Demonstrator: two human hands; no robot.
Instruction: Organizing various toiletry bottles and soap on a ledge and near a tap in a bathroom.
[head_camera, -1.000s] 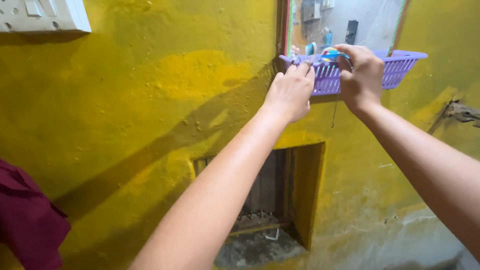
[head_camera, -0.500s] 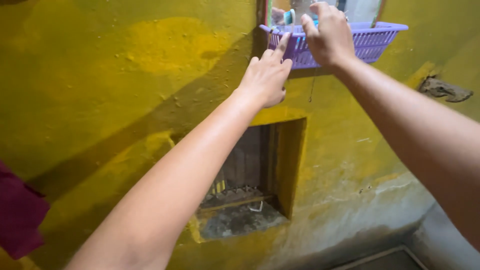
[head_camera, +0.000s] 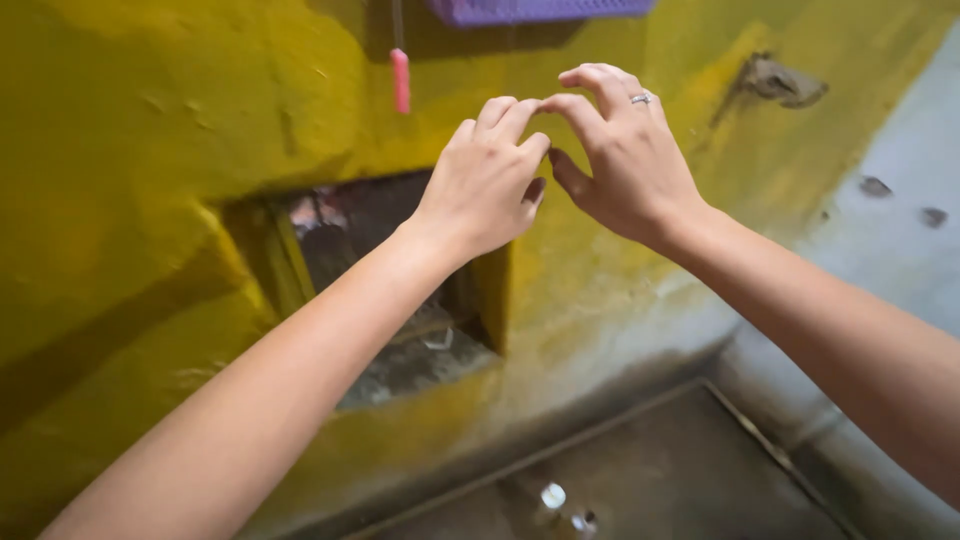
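A: Item one, your left hand (head_camera: 483, 180)?
B: Raised before the yellow wall (head_camera: 120, 120), fingers curled, tips meeting those of your right hand (head_camera: 625, 155). Whether anything is pinched between them, you cannot tell.
A: Right hand?
B: Fingers bent, loosely apart, ring (head_camera: 641, 98) on one.
A: Nearby?
B: Basket (head_camera: 540, 10) at 12 o'clock, well above. Red tag (head_camera: 400, 80) hanging at 10 o'clock. Niche (head_camera: 370, 270) at 8 o'clock.
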